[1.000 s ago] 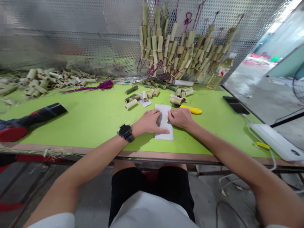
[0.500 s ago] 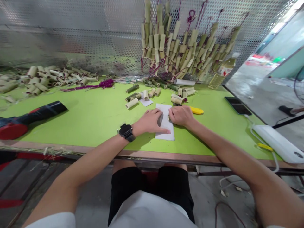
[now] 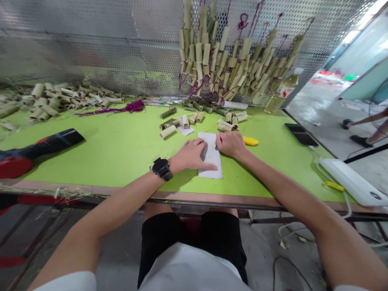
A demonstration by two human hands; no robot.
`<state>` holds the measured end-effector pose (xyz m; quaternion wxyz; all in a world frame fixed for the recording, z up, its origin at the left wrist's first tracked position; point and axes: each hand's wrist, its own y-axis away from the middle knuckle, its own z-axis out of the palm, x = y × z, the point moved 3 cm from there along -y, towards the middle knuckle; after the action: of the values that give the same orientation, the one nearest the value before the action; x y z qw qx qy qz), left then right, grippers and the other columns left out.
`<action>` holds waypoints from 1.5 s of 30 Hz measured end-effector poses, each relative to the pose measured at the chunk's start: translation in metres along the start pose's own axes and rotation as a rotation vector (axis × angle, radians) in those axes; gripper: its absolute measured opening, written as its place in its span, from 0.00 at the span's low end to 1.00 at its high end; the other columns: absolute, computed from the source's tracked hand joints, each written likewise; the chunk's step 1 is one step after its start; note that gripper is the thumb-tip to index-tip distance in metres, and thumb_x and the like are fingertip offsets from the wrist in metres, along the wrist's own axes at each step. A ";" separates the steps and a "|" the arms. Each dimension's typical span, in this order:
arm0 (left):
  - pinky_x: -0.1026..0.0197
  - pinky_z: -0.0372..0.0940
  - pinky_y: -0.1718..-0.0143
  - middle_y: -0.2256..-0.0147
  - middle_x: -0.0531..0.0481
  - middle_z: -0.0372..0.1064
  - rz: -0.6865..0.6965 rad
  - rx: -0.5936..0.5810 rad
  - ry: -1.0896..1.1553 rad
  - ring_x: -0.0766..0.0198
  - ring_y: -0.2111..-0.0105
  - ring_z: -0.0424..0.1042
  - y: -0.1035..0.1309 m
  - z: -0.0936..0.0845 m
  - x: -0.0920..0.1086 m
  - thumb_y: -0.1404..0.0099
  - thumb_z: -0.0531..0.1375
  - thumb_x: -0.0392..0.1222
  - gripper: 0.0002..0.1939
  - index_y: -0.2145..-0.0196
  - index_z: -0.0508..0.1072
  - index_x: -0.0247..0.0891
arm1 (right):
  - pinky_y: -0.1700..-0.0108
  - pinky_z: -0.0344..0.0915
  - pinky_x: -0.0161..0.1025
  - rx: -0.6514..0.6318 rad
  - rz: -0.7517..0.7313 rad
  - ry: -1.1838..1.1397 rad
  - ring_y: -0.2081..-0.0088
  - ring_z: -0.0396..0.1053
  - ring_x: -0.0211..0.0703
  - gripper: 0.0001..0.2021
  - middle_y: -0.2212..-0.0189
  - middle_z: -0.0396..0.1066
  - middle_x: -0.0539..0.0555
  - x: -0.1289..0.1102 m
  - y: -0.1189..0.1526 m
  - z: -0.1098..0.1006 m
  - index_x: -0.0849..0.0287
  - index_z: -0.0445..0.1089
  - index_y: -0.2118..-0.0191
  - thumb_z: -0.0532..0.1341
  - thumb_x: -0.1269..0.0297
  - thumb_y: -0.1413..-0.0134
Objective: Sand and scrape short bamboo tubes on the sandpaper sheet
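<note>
On the green tabletop lies a narrow sheet of white paper [image 3: 211, 157]. My left hand [image 3: 194, 154] rests flat on its left side, thumb stretched across the lower part and fingers spread. At the paper's upper right edge, my right hand [image 3: 230, 143] is curled closed. A small pale end, like that of a bamboo tube [image 3: 215, 144], peeps out at the left of that fist; the rest is covered by the fingers. Just right of the fist shows a yellow handle [image 3: 251, 141]. Beyond the hands lie loose bamboo tubes [image 3: 167, 132] and a smaller paper scrap [image 3: 185, 130].
Strung bamboo pieces [image 3: 206, 54] hang on a perforated metal panel [image 3: 145, 52]. A heap of cut tubes [image 3: 48, 101], purple cord [image 3: 135, 106] and a red-black power tool [image 3: 45, 149] lie left. Right are an oil bottle [image 3: 280, 93], phone [image 3: 301, 134] and white power bank [image 3: 353, 182].
My right fist has slid slightly away from me along the paper's edge. My left hand stays in place. At the far right, more of another person's legs shows.
</note>
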<state>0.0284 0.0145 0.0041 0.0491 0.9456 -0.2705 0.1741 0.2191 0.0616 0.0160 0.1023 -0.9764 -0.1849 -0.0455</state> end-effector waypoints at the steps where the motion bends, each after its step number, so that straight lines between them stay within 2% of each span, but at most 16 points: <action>1: 0.37 0.62 0.29 0.30 0.33 0.70 0.001 0.001 0.003 0.29 0.32 0.69 0.000 0.000 0.000 0.39 0.63 0.89 0.54 0.34 0.74 0.41 | 0.65 0.52 0.46 -0.009 -0.012 -0.003 0.66 0.77 0.52 0.30 0.62 0.87 0.68 -0.001 0.004 -0.001 0.67 0.88 0.59 0.48 0.61 0.19; 5: 0.37 0.62 0.28 0.28 0.33 0.69 0.017 0.001 0.017 0.30 0.31 0.68 0.002 -0.001 0.002 0.39 0.63 0.88 0.53 0.35 0.75 0.41 | 0.64 0.52 0.46 -0.038 -0.034 0.008 0.64 0.80 0.54 0.31 0.63 0.87 0.68 -0.003 0.018 -0.001 0.65 0.88 0.61 0.49 0.60 0.19; 10: 0.36 0.62 0.28 0.28 0.31 0.67 -0.019 -0.016 0.008 0.26 0.31 0.68 0.002 -0.002 0.002 0.39 0.63 0.88 0.59 0.30 0.73 0.37 | 0.65 0.53 0.46 -0.027 0.038 0.002 0.64 0.79 0.54 0.32 0.60 0.87 0.70 -0.002 0.003 -0.001 0.69 0.89 0.56 0.46 0.61 0.19; 17: 0.38 0.62 0.28 0.28 0.33 0.69 0.011 -0.005 -0.008 0.29 0.30 0.68 0.002 -0.002 0.001 0.38 0.64 0.87 0.54 0.33 0.75 0.40 | 0.66 0.51 0.45 -0.020 -0.004 -0.038 0.68 0.76 0.50 0.31 0.66 0.85 0.67 0.000 0.016 0.001 0.66 0.88 0.62 0.49 0.59 0.19; 23: 0.38 0.64 0.30 0.31 0.32 0.70 -0.024 0.001 -0.015 0.29 0.32 0.69 0.001 -0.003 0.000 0.38 0.64 0.86 0.54 0.33 0.75 0.39 | 0.68 0.51 0.44 -0.013 0.036 -0.056 0.73 0.71 0.48 0.32 0.69 0.83 0.67 -0.001 0.003 0.001 0.69 0.86 0.63 0.46 0.62 0.20; 27: 0.36 0.63 0.30 0.30 0.33 0.70 0.010 0.015 0.004 0.30 0.33 0.70 0.001 -0.004 0.001 0.38 0.64 0.87 0.54 0.33 0.76 0.40 | 0.67 0.51 0.45 0.000 -0.017 -0.075 0.74 0.69 0.47 0.31 0.71 0.82 0.66 -0.002 0.011 0.001 0.67 0.85 0.66 0.48 0.60 0.21; 32: 0.35 0.64 0.30 0.30 0.32 0.70 0.027 0.013 0.002 0.29 0.33 0.69 0.000 -0.003 -0.001 0.40 0.64 0.88 0.55 0.33 0.76 0.40 | 0.67 0.50 0.45 0.003 0.042 -0.057 0.73 0.69 0.48 0.32 0.70 0.82 0.67 -0.001 0.007 0.001 0.67 0.85 0.65 0.47 0.61 0.20; 37: 0.35 0.65 0.32 0.33 0.33 0.72 0.013 0.030 0.003 0.31 0.37 0.72 -0.001 -0.002 -0.003 0.39 0.64 0.86 0.51 0.37 0.77 0.40 | 0.66 0.50 0.44 -0.013 -0.047 -0.107 0.73 0.68 0.46 0.30 0.70 0.82 0.65 -0.006 0.010 0.002 0.65 0.85 0.66 0.49 0.61 0.21; 39: 0.35 0.65 0.30 0.30 0.33 0.70 0.021 0.037 0.007 0.30 0.34 0.71 -0.002 -0.002 -0.003 0.39 0.65 0.86 0.52 0.36 0.77 0.40 | 0.66 0.50 0.45 -0.018 -0.035 -0.093 0.72 0.69 0.46 0.29 0.69 0.82 0.65 -0.003 0.011 0.002 0.65 0.84 0.67 0.49 0.61 0.21; 43: 0.34 0.60 0.26 0.24 0.32 0.65 0.028 0.018 0.007 0.27 0.28 0.66 -0.003 -0.001 -0.003 0.39 0.65 0.86 0.55 0.31 0.74 0.39 | 0.67 0.51 0.45 -0.010 0.086 -0.098 0.74 0.67 0.46 0.29 0.70 0.81 0.65 -0.002 0.004 0.001 0.66 0.85 0.64 0.48 0.64 0.23; 45: 0.33 0.60 0.26 0.25 0.32 0.68 0.024 0.009 0.013 0.27 0.28 0.67 -0.004 0.000 -0.004 0.39 0.65 0.86 0.56 0.31 0.74 0.39 | 0.68 0.50 0.45 -0.023 0.037 -0.148 0.75 0.65 0.45 0.28 0.71 0.80 0.64 -0.011 0.004 0.001 0.66 0.85 0.64 0.48 0.64 0.23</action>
<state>0.0273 0.0195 0.0031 0.0444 0.9413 -0.2806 0.1821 0.2101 0.0542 0.0125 0.0779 -0.9814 -0.1735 0.0266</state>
